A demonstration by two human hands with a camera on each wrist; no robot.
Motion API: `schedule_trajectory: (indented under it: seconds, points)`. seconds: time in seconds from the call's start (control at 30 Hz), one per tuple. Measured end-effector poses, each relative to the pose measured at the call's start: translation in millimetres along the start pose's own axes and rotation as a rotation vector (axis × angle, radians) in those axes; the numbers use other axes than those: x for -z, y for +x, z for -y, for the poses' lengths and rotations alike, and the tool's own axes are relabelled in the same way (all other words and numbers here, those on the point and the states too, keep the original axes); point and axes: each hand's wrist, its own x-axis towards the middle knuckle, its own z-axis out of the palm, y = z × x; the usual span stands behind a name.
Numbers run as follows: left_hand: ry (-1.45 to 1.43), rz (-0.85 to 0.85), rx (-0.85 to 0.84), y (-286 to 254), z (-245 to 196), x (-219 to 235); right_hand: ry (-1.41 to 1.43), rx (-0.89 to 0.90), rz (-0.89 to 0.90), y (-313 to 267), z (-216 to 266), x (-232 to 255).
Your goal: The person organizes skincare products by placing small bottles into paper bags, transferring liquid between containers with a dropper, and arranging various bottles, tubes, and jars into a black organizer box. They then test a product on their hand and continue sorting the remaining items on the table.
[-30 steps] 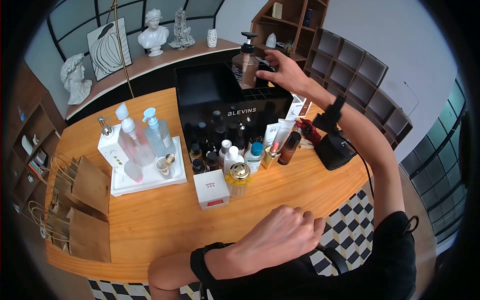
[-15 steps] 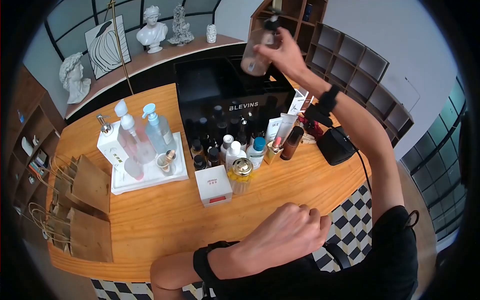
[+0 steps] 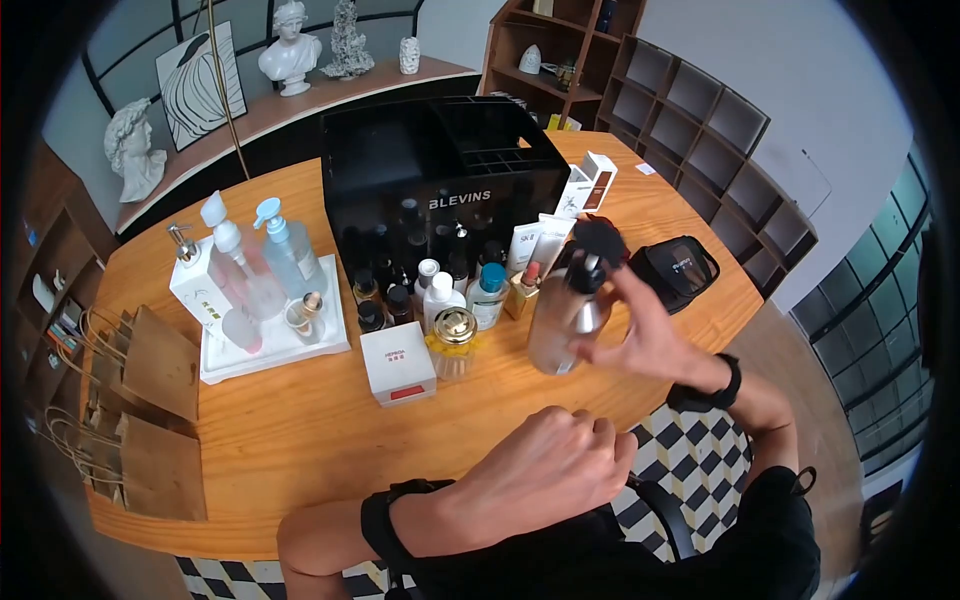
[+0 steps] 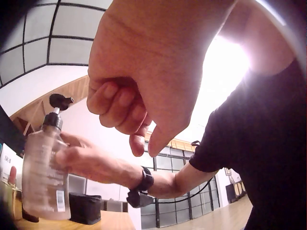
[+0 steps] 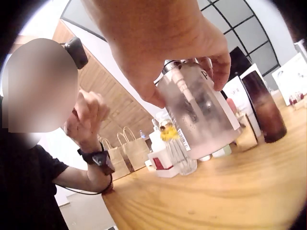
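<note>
My right hand (image 3: 645, 345) grips a clear pump bottle (image 3: 562, 325) with a black pump top, thumb on one side and fingers on the other. In the right wrist view the bottle (image 5: 199, 115) is slightly tilted, low above the wooden table beside a brown bottle (image 5: 264, 108). The left wrist view shows a barcode on the lower part of the bottle (image 4: 45, 177). My left hand (image 3: 545, 465) holds nothing above the table's front edge, back of the hand up. Its fingers hang loosely curled in the left wrist view (image 4: 139, 81).
A black BLEVINS organizer (image 3: 450, 205) stands at the back, several small bottles before it. Nearby are a white box (image 3: 398, 362), a glass jar with a gold lid (image 3: 455, 350), a white tray of pump bottles (image 3: 275, 362), paper bags (image 3: 160, 465) and a black pouch (image 3: 675, 275).
My right hand has lifted the pump bottle out of the organizer and brought it forward and down, right of the small bottles. The left hand stays nearly in place; the head view has shifted slightly.
</note>
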Motion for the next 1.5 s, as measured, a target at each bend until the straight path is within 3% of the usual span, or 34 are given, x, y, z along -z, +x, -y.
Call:
schedule_trajectory:
  seconds: [0.2,0.37,0.43,0.47,0.53,0.57,0.63,0.67,0.73,0.77,0.83,0.93,1.1,1.13,1.2,1.23,1.27,1.33,1.37,1.43,1.47,1.5]
  points:
    - [-0.014,0.007,0.018,0,3,-9,0.007,-0.017,0.023,0,-22,-46]
    - [-0.027,0.015,0.043,0,5,-6,-0.003,-0.096,0.075,3,-32,-53]
    - [-0.026,0.012,0.055,0,5,-6,0.051,-0.006,-0.083,-5,-32,-52]
    - [-0.028,0.012,0.055,0,5,-6,0.052,-0.008,-0.077,-9,-30,-50]
    - [-0.033,0.011,0.057,0,5,-7,0.109,-0.008,-0.33,-19,-25,-44]
    - [-0.036,0.016,0.05,0,6,-8,0.109,-0.009,-0.328,-28,-29,-40]
    - [-0.034,0.019,0.039,1,6,-8,0.167,-0.267,-0.084,-46,-37,-31]
    - [-0.04,0.04,0.047,1,6,-9,0.165,-0.266,-0.088,-51,-38,-34]
    - [-0.041,0.062,0.047,1,4,-13,0.143,-0.013,0.112,-59,-34,-39]
    - [-0.024,0.017,0.036,0,4,-16,0.142,-0.009,0.105,-62,-33,-42]
    - [-0.001,-0.026,0.023,0,5,-17,0.045,0.26,0.325,-65,-31,-49]
    - [0.003,-0.04,0.026,0,6,-13,0.041,0.381,0.369,-66,-9,-51]
    - [0.03,-0.062,0.063,0,9,-2,0.024,0.345,0.366,-75,-11,-69]
    - [0.049,-0.093,0.045,1,10,3,-0.066,0.296,0.434,-75,-11,-72]
    - [0.066,-0.035,0.083,-3,2,12,-0.008,0.262,0.359,-74,-6,-83]
    - [0.097,-0.042,0.078,-8,-4,14,0.221,0.253,0.329,-69,-3,-92]
    - [0.122,-0.048,0.075,-15,-11,15,0.242,0.28,0.349,-66,-1,-96]
    - [0.107,-0.005,0.163,-39,-25,19,0.292,0.273,0.709,-49,19,-90]
    - [0.108,0.062,0.219,-54,-31,19,0.296,0.305,0.728,-43,30,-92]
    - [0.122,0.122,0.306,-87,-44,17,0.349,0.669,0.606,-33,53,-101]
    - [0.112,0.082,0.352,-105,-49,16,0.356,0.698,0.62,-27,59,-107]
    - [0.101,0.043,0.394,-121,-56,18,0.223,0.682,0.776,-22,64,-113]
